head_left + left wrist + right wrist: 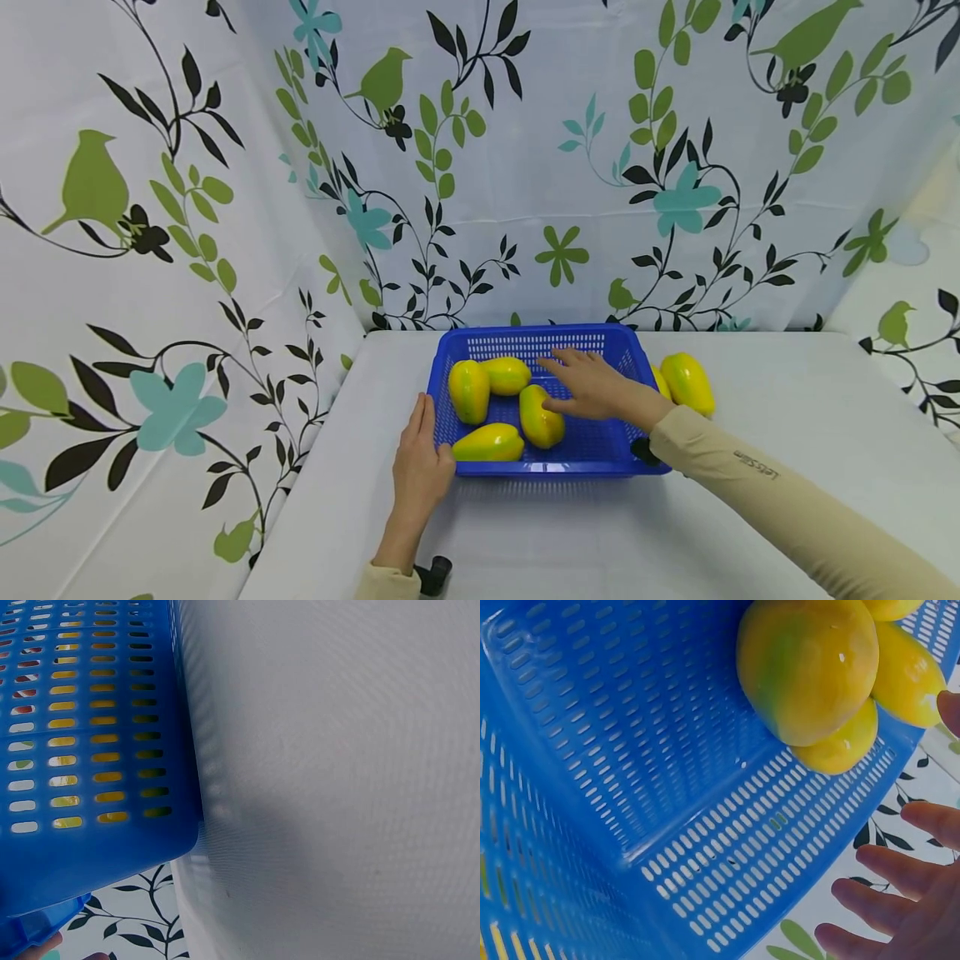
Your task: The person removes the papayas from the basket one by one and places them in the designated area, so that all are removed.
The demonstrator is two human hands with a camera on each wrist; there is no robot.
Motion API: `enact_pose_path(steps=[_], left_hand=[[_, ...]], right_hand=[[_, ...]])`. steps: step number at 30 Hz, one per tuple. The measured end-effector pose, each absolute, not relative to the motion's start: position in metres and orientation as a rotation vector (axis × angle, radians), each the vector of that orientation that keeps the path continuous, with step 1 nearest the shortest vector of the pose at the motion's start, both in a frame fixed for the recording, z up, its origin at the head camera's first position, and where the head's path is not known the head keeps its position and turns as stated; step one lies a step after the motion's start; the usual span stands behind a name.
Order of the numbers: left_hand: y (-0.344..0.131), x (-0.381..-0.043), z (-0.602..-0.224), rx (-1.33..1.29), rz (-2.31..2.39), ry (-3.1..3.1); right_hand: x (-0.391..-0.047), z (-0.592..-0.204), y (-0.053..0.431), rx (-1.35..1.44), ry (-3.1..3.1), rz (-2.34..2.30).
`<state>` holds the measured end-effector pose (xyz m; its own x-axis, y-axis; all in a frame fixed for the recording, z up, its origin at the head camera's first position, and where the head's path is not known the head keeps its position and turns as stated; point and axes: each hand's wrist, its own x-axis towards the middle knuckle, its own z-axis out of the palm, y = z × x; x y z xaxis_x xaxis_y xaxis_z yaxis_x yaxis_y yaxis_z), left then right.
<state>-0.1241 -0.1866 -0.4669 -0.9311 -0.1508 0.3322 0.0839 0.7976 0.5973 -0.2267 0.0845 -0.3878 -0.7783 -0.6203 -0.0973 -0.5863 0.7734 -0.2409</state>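
A blue plastic basket (555,468) with slotted walls stands on the white table. Inside lie several yellow mangoes: an upright one (468,392) at the left, one (507,376) behind it, one (489,443) along the near wall and one (542,417) in the middle. My left hand (422,467) touches the basket's left side near the front corner, fingers straight along the wall. Over the basket's right half hovers my right hand (592,385), its fingers spread and holding nothing. The middle mango (810,671) looms large in the right wrist view, the spread fingers (889,870) beside the basket rim.
Outside the basket, against its right side, lie a yellow mango (687,383) and another one (661,382) partly hidden by the rim. A white cloth (555,167) printed with birds and leaves hangs behind the table and along its sides.
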Motion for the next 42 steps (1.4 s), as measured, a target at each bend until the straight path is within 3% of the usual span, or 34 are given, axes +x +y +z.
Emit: enact_pose_path(steps=[42], left_hand=[[-0.189, -0.123, -0.466, 0.05, -0.906, -2.626]], right_hand=[[-0.237, -0.408, 0.048, -0.823, 2.474, -0.223]])
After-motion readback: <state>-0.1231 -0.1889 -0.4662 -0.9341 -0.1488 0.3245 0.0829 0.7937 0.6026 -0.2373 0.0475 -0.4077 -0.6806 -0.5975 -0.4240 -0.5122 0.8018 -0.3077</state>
